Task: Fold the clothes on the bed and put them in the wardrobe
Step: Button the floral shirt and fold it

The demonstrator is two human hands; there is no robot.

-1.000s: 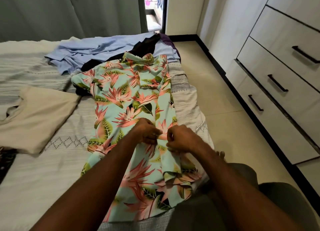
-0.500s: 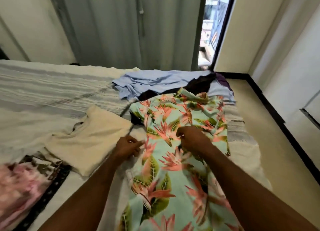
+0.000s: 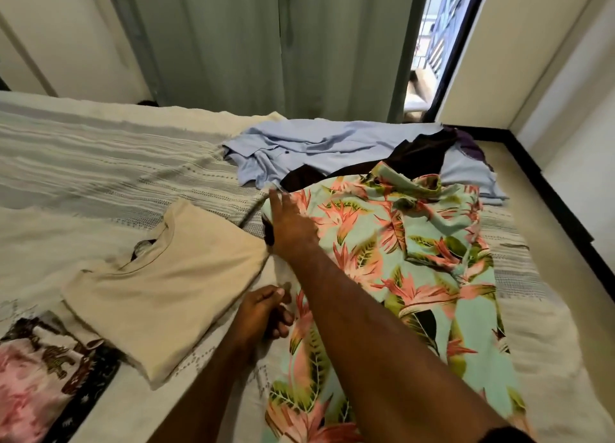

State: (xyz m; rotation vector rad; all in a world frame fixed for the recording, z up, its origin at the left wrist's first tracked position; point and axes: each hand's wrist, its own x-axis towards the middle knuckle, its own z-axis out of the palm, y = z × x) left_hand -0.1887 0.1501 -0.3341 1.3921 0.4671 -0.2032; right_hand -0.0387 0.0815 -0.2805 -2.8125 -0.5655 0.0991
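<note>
Floral shirt (image 3: 416,253) lay spread along the bed's right side, lower hem cut off by frame bottom. My right hand (image 3: 291,226) reached across to its left shoulder, fingers straight, flat on the cloth; sleeve underneath hidden. Left hand (image 3: 266,311) pinched the shirt's left edge, fingers curled. Black garment (image 3: 412,160) mostly buried btwn floral shirt & blue shirt (image 3: 319,150). Folded beige tee (image 3: 159,283) sat to the left; pink patterned cloth (image 3: 36,376) cropped at the corner. White textured bedspread (image 3: 100,163), grey-green curtain (image 3: 266,43) behind, doorway far right, blurry.
</note>
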